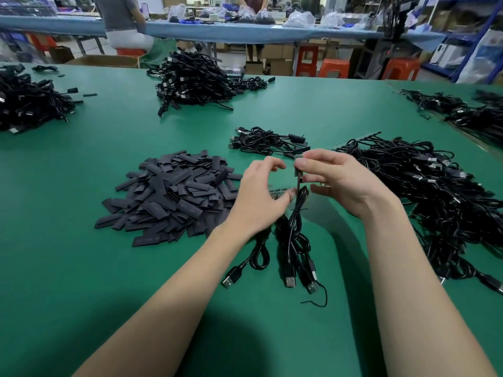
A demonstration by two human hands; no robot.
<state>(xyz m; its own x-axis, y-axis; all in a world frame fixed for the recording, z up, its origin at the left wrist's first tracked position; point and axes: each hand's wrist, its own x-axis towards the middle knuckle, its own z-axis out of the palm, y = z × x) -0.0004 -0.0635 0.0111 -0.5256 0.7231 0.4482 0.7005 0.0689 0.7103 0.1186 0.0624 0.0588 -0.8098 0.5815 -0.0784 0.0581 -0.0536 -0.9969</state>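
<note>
The right grip (340, 180) is held above the green counter (81, 268), thumb and fingers curled and pinching a small circuit board (298, 161) that stands upright with its top edge clear of the fingertips; the board's thin black cable (295, 213) hangs down from it to the counter in loops between the two wrists; the cable runs into a loose bunch of cables just below the hands, whose USB plugs (290, 281) lie side by side pointing towards the person. The left grip (261, 197) is just beside the board, fingers loosely curved and apart, index near the board and thumb near the hanging cable, with nothing plainly held; a second small circuit board (277, 194) shows just behind its thumb, and whether the thumb touches it I cannot tell. Left of the hands lies a heap of flat black heat-shrink sleeves (168, 197); to the right sprawls a large pile of black USB cables (424, 191); a small bundle of cables (266, 142) lies just beyond the hands; further cable heaps sit at the far middle (196, 80) and far left (27, 104) of the counter.
</note>
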